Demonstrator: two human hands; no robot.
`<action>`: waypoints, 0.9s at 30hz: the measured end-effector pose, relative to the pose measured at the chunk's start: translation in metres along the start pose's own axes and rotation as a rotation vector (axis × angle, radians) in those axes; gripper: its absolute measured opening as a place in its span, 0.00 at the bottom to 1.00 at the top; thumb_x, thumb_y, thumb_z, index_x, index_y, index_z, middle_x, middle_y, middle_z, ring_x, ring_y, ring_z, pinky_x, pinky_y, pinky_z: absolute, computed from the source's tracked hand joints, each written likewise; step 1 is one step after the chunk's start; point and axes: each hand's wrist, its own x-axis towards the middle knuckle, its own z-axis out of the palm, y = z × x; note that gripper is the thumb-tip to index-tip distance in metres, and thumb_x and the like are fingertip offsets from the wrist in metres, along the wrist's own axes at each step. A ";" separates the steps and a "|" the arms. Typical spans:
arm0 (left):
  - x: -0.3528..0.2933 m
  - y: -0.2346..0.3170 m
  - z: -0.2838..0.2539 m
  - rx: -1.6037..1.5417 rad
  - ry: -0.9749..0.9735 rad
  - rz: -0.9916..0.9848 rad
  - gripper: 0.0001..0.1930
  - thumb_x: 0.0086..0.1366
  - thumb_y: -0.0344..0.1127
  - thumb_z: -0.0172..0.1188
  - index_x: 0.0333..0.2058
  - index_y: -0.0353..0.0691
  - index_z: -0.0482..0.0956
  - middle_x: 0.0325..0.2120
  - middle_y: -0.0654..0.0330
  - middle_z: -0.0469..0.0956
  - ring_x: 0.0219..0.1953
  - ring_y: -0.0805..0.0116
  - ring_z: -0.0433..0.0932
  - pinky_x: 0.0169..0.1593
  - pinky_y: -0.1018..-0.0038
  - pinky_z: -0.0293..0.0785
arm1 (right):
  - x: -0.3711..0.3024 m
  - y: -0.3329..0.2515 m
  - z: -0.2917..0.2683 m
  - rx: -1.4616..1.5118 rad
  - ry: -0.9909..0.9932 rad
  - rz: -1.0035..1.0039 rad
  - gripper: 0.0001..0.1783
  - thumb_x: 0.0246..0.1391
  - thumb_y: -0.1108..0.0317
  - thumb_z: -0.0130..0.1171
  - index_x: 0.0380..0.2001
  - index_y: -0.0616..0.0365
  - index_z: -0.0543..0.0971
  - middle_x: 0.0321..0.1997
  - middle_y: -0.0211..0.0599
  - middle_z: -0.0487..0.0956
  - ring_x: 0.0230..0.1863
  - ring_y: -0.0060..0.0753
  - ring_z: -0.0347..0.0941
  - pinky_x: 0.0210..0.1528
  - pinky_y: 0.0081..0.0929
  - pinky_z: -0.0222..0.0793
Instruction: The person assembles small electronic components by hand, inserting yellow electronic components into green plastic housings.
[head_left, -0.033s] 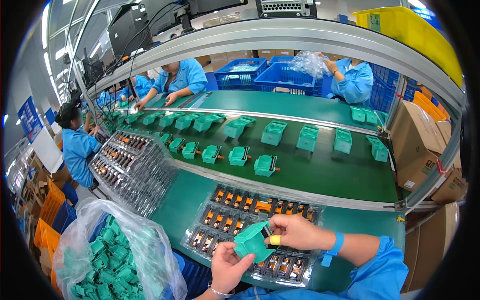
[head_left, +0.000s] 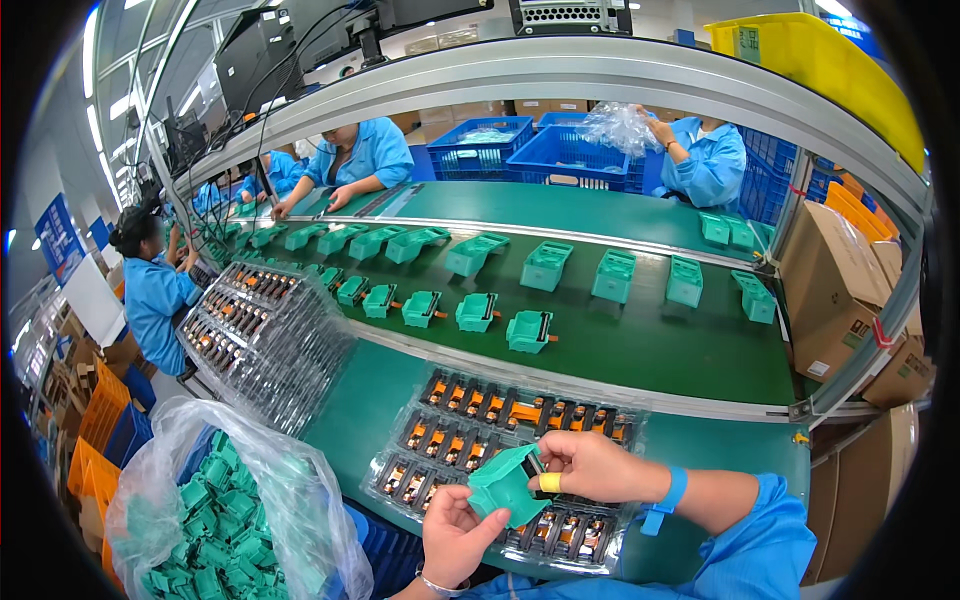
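Note:
Over a clear plastic tray, my left hand [head_left: 456, 530] grips a green plastic housing [head_left: 508, 486] by its left side, thumb across the front. My right hand [head_left: 590, 466] pinches a small black part [head_left: 533, 464] against the housing's right edge; the fingers hide most of that part. Yellow tape wraps one right finger, and a blue strap [head_left: 668, 500] circles that wrist. Beneath both hands the clear tray [head_left: 405, 505] holds rows of small black parts with orange and copper-coloured pieces [head_left: 466, 400].
Beyond the tray, a green conveyor belt [head_left: 640, 345] carries rows of green housings [head_left: 548, 266]. Stacked filled trays [head_left: 270, 330] stand left; below them is a plastic-lined bin of green housings [head_left: 225, 510]. A metal frame [head_left: 540, 60] spans above. Cartons [head_left: 840, 290] stand right; co-workers in blue sit opposite.

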 end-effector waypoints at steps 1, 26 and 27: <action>0.000 -0.002 0.000 -0.006 -0.012 -0.003 0.19 0.53 0.16 0.60 0.41 0.34 0.62 0.40 0.53 0.73 0.44 0.68 0.75 0.48 0.72 0.73 | -0.002 0.002 0.000 0.034 0.015 -0.027 0.14 0.49 0.64 0.65 0.30 0.60 0.71 0.22 0.23 0.70 0.25 0.12 0.61 0.25 0.15 0.60; -0.054 0.033 -0.043 0.227 0.186 0.259 0.10 0.60 0.17 0.50 0.40 0.35 0.69 0.43 0.51 0.73 0.45 0.66 0.74 0.51 0.70 0.70 | 0.047 0.062 -0.075 -0.297 0.678 -0.342 0.11 0.38 0.76 0.65 0.27 0.60 0.74 0.27 0.41 0.76 0.28 0.38 0.73 0.30 0.32 0.70; -0.066 0.043 -0.048 0.268 0.206 0.286 0.10 0.60 0.17 0.50 0.40 0.35 0.69 0.43 0.51 0.73 0.46 0.66 0.74 0.51 0.71 0.69 | 0.058 0.072 -0.089 -0.047 0.704 -0.131 0.12 0.40 0.75 0.66 0.26 0.63 0.72 0.23 0.35 0.73 0.25 0.29 0.71 0.27 0.29 0.68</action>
